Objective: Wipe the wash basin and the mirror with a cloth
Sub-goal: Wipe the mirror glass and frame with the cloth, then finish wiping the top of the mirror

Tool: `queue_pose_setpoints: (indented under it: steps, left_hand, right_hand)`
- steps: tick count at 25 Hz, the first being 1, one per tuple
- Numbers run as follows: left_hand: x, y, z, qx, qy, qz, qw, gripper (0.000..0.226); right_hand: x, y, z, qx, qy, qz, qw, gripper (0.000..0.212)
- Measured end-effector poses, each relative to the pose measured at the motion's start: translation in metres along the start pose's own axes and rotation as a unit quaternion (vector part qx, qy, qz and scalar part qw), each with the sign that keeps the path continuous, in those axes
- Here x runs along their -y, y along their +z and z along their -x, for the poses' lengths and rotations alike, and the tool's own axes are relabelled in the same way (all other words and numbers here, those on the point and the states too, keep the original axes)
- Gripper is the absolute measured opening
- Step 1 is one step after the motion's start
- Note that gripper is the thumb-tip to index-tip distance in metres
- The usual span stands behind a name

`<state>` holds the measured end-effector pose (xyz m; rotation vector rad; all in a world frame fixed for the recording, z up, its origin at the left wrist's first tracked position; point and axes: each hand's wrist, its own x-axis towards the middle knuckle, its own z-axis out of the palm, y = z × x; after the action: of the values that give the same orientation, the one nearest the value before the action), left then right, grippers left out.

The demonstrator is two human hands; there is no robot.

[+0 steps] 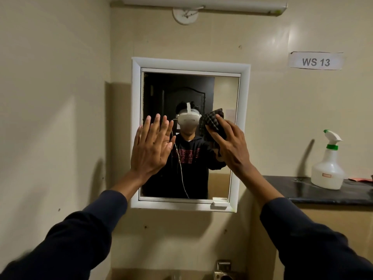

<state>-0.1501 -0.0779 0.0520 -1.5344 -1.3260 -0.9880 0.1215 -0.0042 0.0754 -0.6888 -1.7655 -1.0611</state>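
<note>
The mirror [220, 93] hangs on the wall in a white frame, straight ahead of me. My left hand [150, 149] lies flat against its left side, fingers straight and pointing up. My right hand [230, 146] presses a dark textured cloth [212, 122] against the glass on the right half, fingers spread over it. The glass reflects a person in a dark hoodie with a white headset. The wash basin is out of view; only a metal tap [223, 269] shows at the bottom edge.
A white spray bottle [328, 168] with a green collar stands on a dark stone shelf [314, 190] to the right. A paper label [315, 61] reading WS 13 is stuck on the wall. A tube light [203, 5] runs above the mirror.
</note>
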Motion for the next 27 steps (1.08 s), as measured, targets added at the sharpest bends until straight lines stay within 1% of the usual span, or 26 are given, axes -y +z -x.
queue_pose_setpoints:
  steps: [4, 7, 10, 13, 16, 18, 21, 22, 25, 27]
  left_hand:
    - [0.001, -0.004, 0.002, 0.001, -0.019, -0.023, 1.000, 0.071]
    - [0.000, -0.006, 0.005, -0.003, -0.005, -0.026, 1.000, 0.071]
    - [-0.007, -0.005, 0.004, -0.007, 0.000, -0.006, 1.000, 0.071]
    - [-0.029, 0.002, 0.001, 0.002, 0.018, 0.019, 1.000, 0.070]
    - [-0.066, 0.014, -0.002, 0.013, 0.046, 0.035, 0.998, 0.069]
    - [-0.090, 0.022, -0.006, 0.012, 0.068, 0.052, 0.996, 0.066]
    - [-0.126, 0.038, -0.011, 0.006, 0.109, 0.075, 0.991, 0.066]
    - [-0.138, 0.043, -0.012, 0.007, 0.117, 0.081, 0.990, 0.068]
    - [-0.173, 0.058, -0.015, 0.011, 0.137, 0.085, 0.987, 0.069]
    - [-0.196, 0.068, -0.016, 0.012, 0.150, 0.089, 0.985, 0.069]
  right_hand:
    - [0.021, 0.000, -0.016, -0.015, -0.002, 0.000, 1.000, 0.065]
    - [0.031, 0.002, -0.012, -0.004, -0.014, -0.011, 1.000, 0.067]
    - [0.031, -0.004, -0.010, 0.003, -0.005, -0.006, 1.000, 0.072]
    - [0.021, -0.018, -0.003, 0.000, 0.026, -0.004, 1.000, 0.070]
    - [-0.003, -0.038, 0.013, 0.010, 0.054, 0.027, 0.998, 0.066]
    - [-0.025, -0.049, 0.030, 0.033, 0.084, 0.053, 0.995, 0.068]
    - [-0.064, -0.062, 0.061, 0.115, 0.161, 0.078, 0.977, 0.079]
    - [-0.079, -0.065, 0.073, 0.143, 0.183, 0.082, 0.969, 0.077]
    - [-0.116, -0.071, 0.102, 0.213, 0.235, 0.089, 0.944, 0.054]
    - [-0.131, -0.071, 0.113, 0.240, 0.266, 0.088, 0.930, 0.052]
